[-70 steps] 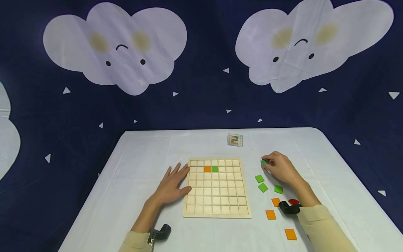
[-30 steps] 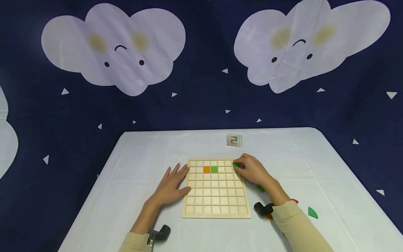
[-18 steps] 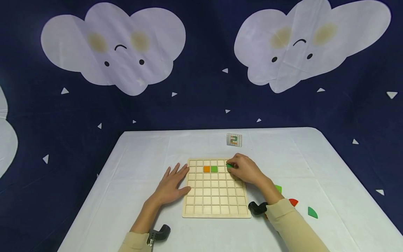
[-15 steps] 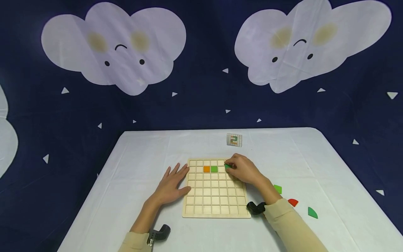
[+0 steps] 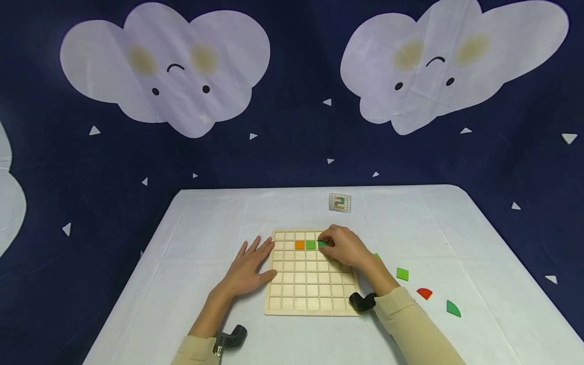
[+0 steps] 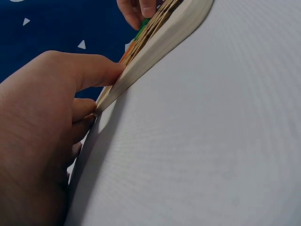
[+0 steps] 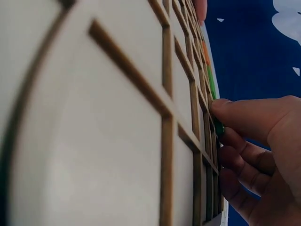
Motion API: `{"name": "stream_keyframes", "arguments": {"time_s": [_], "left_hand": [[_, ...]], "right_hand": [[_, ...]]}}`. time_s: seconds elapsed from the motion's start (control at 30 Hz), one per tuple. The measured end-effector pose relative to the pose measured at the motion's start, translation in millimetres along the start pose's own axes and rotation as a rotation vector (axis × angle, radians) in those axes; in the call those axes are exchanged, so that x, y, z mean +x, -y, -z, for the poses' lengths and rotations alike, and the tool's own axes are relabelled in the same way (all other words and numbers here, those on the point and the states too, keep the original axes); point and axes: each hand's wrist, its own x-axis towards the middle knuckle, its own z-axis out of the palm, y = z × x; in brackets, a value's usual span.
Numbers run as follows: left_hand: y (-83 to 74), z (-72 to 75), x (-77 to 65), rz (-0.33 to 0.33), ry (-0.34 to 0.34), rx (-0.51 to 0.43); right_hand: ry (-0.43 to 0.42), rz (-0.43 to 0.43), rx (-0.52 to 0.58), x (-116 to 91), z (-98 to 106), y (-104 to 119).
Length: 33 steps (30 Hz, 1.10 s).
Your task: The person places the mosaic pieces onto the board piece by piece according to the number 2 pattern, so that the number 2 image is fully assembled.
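Note:
A pale wooden grid board (image 5: 312, 279) lies on the table, with an orange square tile (image 5: 299, 245) and a light green square tile (image 5: 311, 245) side by side in its second row from the back. My left hand (image 5: 248, 271) rests along the board's left edge with fingers spread; in the left wrist view its thumb touches the wooden rim (image 6: 160, 52). Between thumb and fingers, my right hand (image 5: 348, 247) pinches a dark green tile (image 5: 322, 244) at the cell just right of the light green one. The right wrist view shows this dark green tile (image 7: 219, 128) mostly covered by fingertips.
Right of the board lie a light green square (image 5: 402, 274), a red quarter-round tile (image 5: 424, 293) and a dark green quarter-round tile (image 5: 453, 308). The right forearm hides other tiles. A small pattern card (image 5: 339, 203) stands behind the board.
My right hand picked up the dark green tile right of the board and carried it left to the cell beside the light green square. My left hand has stayed put.

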Motion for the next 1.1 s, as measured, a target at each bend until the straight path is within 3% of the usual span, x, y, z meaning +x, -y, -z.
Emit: {"name": "stream_keyframes", "arguments": {"time_s": [0.53,1.1], "left_hand": [[-0.1,0.7,-0.6,-0.003,0.003,-0.011],[0.0,2.8,-1.5,-0.012,0.003,-0.018]], "right_hand": [[0.008,0.021,-0.019,2,-2,4],[-0.031,0.012,-0.034,-16,14,-12]]}}
